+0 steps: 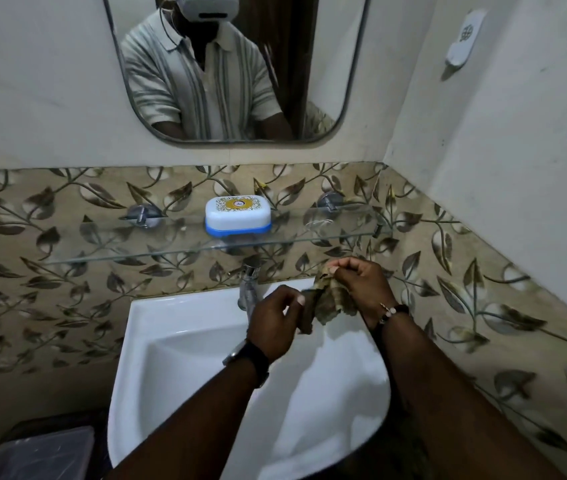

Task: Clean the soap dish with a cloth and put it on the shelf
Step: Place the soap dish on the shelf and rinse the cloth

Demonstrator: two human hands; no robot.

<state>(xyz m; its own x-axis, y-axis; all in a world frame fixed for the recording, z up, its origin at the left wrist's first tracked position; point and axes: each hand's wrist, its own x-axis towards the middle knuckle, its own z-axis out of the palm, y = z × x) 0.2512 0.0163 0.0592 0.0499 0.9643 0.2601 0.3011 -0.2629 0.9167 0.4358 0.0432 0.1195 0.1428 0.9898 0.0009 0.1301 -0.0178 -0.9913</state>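
The soap dish [237, 215], white with a blue base and a yellow label on its closed lid, stands on the glass shelf [171, 251] against the leaf-patterned tiles. Below it, over the white sink [178, 341], both hands hold a crumpled brownish cloth [327, 304]. My left hand [275, 323] pinches the cloth's left side. My right hand [361, 284] grips its upper right part. Both hands are below and to the right of the soap dish, apart from it.
A chrome tap [249, 285] rises at the back of the sink, just left of my left hand. A mirror [233, 67] hangs above the shelf. A white wall holder [463, 39] sits high on the right wall. A bin with a plastic liner [39, 452] stands at lower left.
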